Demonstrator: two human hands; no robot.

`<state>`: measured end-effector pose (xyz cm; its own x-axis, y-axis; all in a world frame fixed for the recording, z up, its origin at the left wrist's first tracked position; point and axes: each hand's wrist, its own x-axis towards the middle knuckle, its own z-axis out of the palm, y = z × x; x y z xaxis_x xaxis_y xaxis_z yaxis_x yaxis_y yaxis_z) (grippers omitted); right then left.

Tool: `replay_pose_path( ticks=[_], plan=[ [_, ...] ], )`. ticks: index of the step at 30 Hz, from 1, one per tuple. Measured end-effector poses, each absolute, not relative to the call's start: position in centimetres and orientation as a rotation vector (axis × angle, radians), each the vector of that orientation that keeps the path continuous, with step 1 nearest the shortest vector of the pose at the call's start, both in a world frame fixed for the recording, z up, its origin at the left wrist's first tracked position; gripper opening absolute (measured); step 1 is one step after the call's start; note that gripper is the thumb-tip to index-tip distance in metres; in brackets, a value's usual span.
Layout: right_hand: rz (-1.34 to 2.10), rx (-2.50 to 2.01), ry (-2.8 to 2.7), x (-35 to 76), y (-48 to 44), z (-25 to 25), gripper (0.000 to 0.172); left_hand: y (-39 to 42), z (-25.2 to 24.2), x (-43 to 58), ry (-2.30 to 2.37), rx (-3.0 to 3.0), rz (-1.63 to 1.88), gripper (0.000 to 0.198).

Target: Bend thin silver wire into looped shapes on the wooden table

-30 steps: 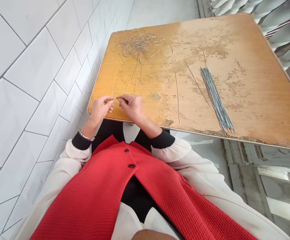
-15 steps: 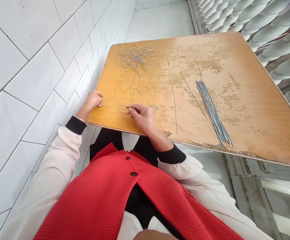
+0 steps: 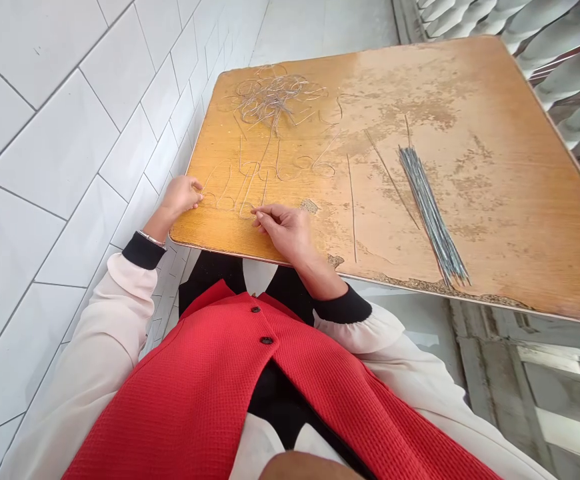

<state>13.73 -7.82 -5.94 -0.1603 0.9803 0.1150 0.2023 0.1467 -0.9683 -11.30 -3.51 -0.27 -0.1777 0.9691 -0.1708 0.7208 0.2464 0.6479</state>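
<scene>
The left hand (image 3: 183,193) and right hand (image 3: 287,230), whose fingertips nearly met a second ago, have moved well apart, the left outward toward nine o'clock and the right toward three. Between them on the table (image 3: 510,200) lie thin bent wires (image 3: 250,189), some ending in a curve. Reckoned from these, the left hand sits at nine o'clock by the table's edge, its fingers curled beside a wire; I cannot tell whether they grip it. The right hand is at four o'clock, thumb and fingertips drawn together by a wire's curved end (too fine to say if it is pinched). At one o'clock lies a tangled heap of wire (image 3: 275,100). A straight wire (image 3: 352,208) lies at three o'clock, and farther out that way, a grey bundle of straight wires (image 3: 433,217). White wall tiles (image 3: 60,133) rise at nine o'clock, pale balusters (image 3: 545,67) at two.
</scene>
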Motion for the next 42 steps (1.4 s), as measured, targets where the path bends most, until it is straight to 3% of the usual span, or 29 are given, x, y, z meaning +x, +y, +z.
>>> replay_pose_path(
  ticks=[8, 14, 18, 23, 31, 38, 42],
  plan=[
    [1.059, -1.166, -1.498, 14.0, -7.9, -6.2, 0.015, -4.8, -1.0, -11.8, 2.026, 1.788, 0.794, 0.015],
    [0.728, -1.320, -1.408, 20.1, -7.2, -6.6, 0.018, -7.6, -0.8, -9.1, 1.768, 2.124, 1.090, 0.017],
    [0.347, -1.440, -1.588, 25.0, -6.6, -5.9, 0.012, -9.4, -1.9, -6.1, 1.457, 2.366, 1.005, 0.015],
    [0.237, -1.533, -1.954, 25.9, -4.7, -4.6, 0.021, -10.3, -3.6, -2.4, 1.099, 2.543, 0.891, 0.018],
    [0.236, -1.526, -2.285, 24.0, -4.6, -3.3, 0.031, -10.2, -3.4, -1.8, 1.060, 2.536, 0.870, 0.017],
    [0.052, -1.734, -2.047, 29.6, -8.8, -4.1, 0.035, -9.6, -3.2, -1.6, 1.077, 2.519, 0.966, 0.015],
    [0.054, -1.495, -2.269, 29.0, -11.5, -6.7, 0.054, -9.1, -3.2, 1.0, 1.034, 2.577, 0.798, 0.022]
  ],
)
